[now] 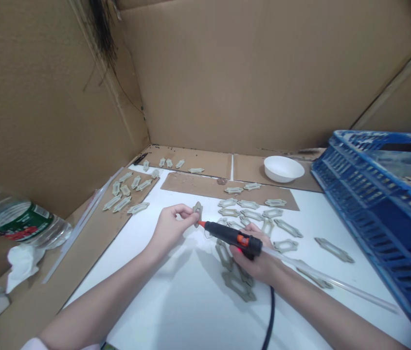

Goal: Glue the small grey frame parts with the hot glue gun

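Observation:
My left hand (172, 222) pinches a small grey-green frame-shaped piece (198, 210) upright, above the white board. In my right hand (259, 260) is a black hot glue gun (227, 233) with an orange nozzle and a small red light. Its tip points left and meets or nearly meets the lower end of the held piece; I cannot tell which. A clear glue stick (336, 282) sticks out of the gun's back, and a black cord (271, 316) hangs below. Several similar pieces (238, 286) lie beneath and around my right hand.
More pieces (121, 188) lie on cardboard at the left and back. A white bowl (283, 169) stands at the back right, beside a blue plastic crate (366, 209). To the left are a clear bottle (26, 221), crumpled tissue (25, 262) and loose glue sticks (81, 223). Cardboard walls (241, 73) enclose the table.

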Action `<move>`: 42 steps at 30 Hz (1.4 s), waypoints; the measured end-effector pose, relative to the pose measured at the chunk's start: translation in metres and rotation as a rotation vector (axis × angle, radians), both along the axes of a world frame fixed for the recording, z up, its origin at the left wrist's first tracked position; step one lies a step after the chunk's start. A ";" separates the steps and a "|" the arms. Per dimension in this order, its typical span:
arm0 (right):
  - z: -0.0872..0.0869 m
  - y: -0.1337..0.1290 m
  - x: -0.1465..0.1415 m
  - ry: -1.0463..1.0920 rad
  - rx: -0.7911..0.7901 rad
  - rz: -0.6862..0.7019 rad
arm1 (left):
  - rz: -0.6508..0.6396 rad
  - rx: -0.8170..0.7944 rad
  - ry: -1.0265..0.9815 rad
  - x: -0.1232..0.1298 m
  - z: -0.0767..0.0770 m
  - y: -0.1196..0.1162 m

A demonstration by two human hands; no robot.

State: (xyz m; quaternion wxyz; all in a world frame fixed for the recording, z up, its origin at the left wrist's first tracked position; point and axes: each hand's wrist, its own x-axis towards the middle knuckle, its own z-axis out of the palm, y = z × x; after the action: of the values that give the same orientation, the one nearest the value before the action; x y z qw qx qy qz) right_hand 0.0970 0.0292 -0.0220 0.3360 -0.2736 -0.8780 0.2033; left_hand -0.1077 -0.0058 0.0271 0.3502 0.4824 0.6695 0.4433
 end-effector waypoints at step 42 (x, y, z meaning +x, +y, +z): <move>-0.010 0.005 0.005 0.194 -0.173 -0.549 | 0.075 0.073 -0.059 -0.010 -0.009 0.005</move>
State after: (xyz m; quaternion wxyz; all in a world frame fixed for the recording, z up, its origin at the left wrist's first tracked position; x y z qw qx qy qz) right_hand 0.1023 0.0346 -0.0323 0.4361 -0.5076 -0.7145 0.2039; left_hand -0.1180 -0.0005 0.0179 0.3354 0.4561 0.6597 0.4942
